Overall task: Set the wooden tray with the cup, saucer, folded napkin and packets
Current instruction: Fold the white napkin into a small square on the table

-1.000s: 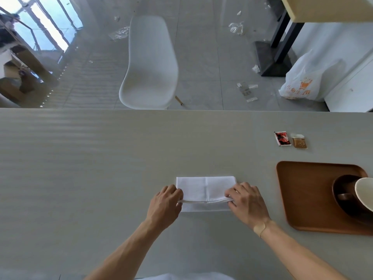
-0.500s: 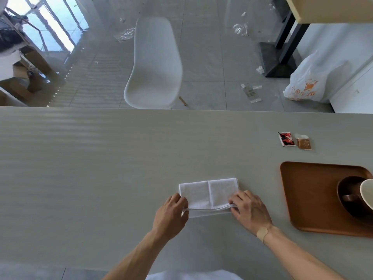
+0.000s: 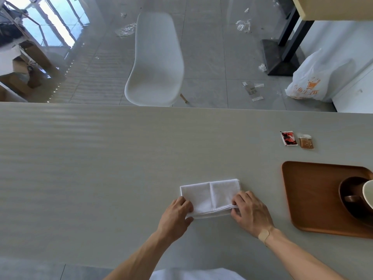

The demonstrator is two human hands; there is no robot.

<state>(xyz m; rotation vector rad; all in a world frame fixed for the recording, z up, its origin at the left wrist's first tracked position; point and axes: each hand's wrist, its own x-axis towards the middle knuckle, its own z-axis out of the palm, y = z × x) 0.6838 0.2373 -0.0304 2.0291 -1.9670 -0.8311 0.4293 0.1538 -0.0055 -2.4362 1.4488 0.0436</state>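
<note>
Across a broad grey table [image 3: 101, 168], a person works at the near edge, the largest task piece being the wooden tray [image 3: 314, 199] at the right, partly cut off by the frame. On it sits a dark brown saucer [image 3: 347, 207] carrying a cup [image 3: 368, 196], white inside, with only part of it in view. Left of the tray, well apart from it, a white cloth napkin [image 3: 210, 194] lies folded into a layered rectangle with a centre crease. Both hands grip its near edge: the left hand [image 3: 175, 214] pinches the near-left corner between thumb and fingers, while the right hand [image 3: 250, 212] pinches the stacked layers at the near-right corner. Folding appears to be the step in hand; cup and saucer look already placed. Next, by this reading, comes one more fold or a press flat, then a lift to the tray's bare left part, calling for a hold that keeps the layers from slipping open. Beyond the tray, two small packets wait on the table, a red packet [image 3: 288, 138] just beside a brown packet [image 3: 306, 142], both yet to be loaded. Nothing lies between napkin and tray. Behind the table stand a white chair [image 3: 156, 57] and, on the floor at right, a white plastic bag [image 3: 310, 81].
</note>
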